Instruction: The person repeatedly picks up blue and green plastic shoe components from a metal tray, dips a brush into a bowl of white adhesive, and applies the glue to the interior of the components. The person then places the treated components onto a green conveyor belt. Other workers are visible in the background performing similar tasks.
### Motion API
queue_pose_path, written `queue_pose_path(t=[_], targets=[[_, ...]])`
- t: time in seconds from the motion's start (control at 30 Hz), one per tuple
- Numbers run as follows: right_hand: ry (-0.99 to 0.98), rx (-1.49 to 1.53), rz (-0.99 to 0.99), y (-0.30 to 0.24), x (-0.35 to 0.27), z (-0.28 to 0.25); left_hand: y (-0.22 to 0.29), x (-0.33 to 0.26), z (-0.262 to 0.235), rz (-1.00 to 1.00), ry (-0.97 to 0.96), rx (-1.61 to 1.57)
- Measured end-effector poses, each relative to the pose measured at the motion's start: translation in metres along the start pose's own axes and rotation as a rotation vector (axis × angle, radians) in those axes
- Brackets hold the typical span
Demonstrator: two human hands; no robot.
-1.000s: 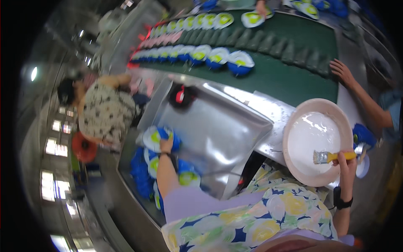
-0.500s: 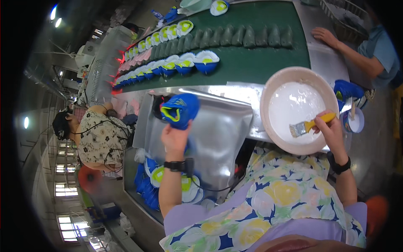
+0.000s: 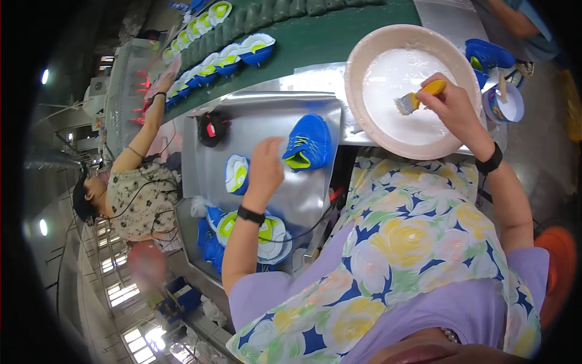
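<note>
My left hand (image 3: 265, 168) hovers over a shiny metal tray (image 3: 273, 109), fingers loose, its tips at the edge of a blue shoe upper (image 3: 309, 143) lying on the tray. A blue sole with a yellow-green inside (image 3: 236, 173) lies just left of that hand. My right hand (image 3: 456, 108) grips a yellow-handled brush (image 3: 419, 95). Its bristles dip into white glue in a wide beige bowl (image 3: 364, 60).
A green conveyor belt (image 3: 315, 39) carries a row of blue and yellow-green soles (image 3: 230, 57). A co-worker (image 3: 142, 200) at the left reaches toward it. A black device (image 3: 212, 128) sits on the tray, stacked soles (image 3: 267, 233) lie below, and a small cup (image 3: 508, 104) and blue shoes (image 3: 488, 54) stand right.
My left hand picked a blue shoe upper from the pile below, lifted it, and has set it down on the tray. My right hand kept the brush in the bowl.
</note>
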State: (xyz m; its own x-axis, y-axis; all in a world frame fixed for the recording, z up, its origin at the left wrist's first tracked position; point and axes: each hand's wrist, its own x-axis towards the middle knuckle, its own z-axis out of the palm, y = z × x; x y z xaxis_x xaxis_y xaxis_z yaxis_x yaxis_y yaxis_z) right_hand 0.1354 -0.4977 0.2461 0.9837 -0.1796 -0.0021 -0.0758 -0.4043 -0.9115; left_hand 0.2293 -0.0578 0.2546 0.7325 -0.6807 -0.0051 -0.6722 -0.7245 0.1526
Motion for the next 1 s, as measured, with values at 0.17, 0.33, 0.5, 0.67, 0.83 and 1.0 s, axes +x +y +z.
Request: queue_pose_path(t=[0.17,0.33,0.5,0.67,0.83,1.0], targets=[[-0.281,-0.080,-0.189,-0.015,0.012,0.037,0.004,0.018,0.045,0.254,-0.274,-0.153],[-0.256,-0.266,-0.273,-0.002,0.006,-0.001,-0.016,0.055,0.013,-0.202,-0.154,-0.562],[0.000,-0.055,-0.229,-0.003,0.018,-0.055,-0.002,0.101,-0.021,-0.599,-0.087,-1.601],[0.050,0.104,-0.314,-0.039,0.033,-0.064,0.031,0.145,-0.010,-0.386,-0.321,-1.483],[0.142,-0.032,-0.380,-0.038,0.038,-0.063,0.062,0.178,0.001,-0.292,-0.268,-1.605],[0.377,0.031,-0.230,-0.023,0.029,-0.057,0.106,0.188,-0.003,-0.162,0.048,-1.442]])
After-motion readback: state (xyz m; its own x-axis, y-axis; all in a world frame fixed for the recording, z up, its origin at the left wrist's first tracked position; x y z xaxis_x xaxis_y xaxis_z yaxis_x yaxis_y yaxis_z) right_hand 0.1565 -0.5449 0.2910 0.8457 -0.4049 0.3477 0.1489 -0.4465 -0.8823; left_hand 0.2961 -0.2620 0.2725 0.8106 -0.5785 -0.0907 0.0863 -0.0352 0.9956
